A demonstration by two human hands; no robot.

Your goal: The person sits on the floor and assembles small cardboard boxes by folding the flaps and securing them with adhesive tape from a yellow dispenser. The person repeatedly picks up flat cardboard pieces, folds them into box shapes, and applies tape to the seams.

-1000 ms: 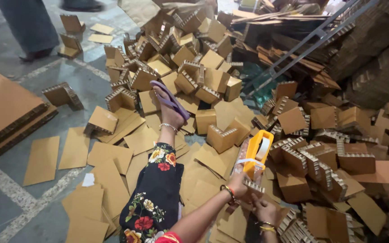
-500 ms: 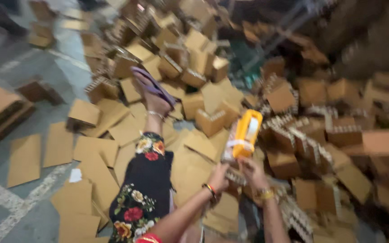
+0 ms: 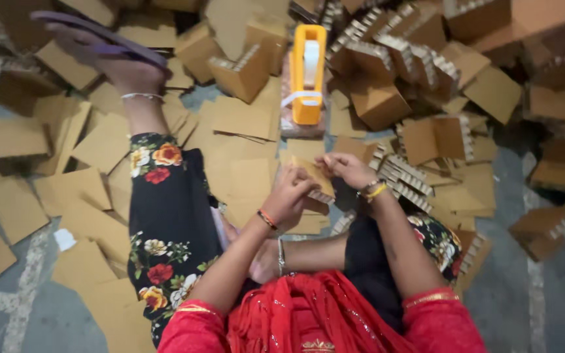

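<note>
Left of the tape dispenser (image 3: 308, 72): flat cardboard sheets (image 3: 27, 189) scattered over grey floor (image 3: 8, 314), not yet folded, many left. Outstretched leg in black floral trousers (image 3: 165, 216) across them, purple sandal (image 3: 99, 36) on the foot at far upper left. Just below the dispenser: left hand (image 3: 289, 199) and right hand (image 3: 348, 168) close together, both clamped on one small cardboard piece (image 3: 312, 176), fingers curled round its edges; looked half-formed, no tape visible on it, hard to tell. Dispenser itself orange, upright, untouched, standing amid loose card just above the hands. Right of the dispenser and behind it: big heap of finished folded boxes with corrugated inserts (image 3: 426, 72), judged a large share already done. More boxes (image 3: 544, 229) lower right of the dispenser. Surface: bare concrete floor with pale painted lines at far left, no counter. Room dim, cluttered, warehouse-like.
</note>
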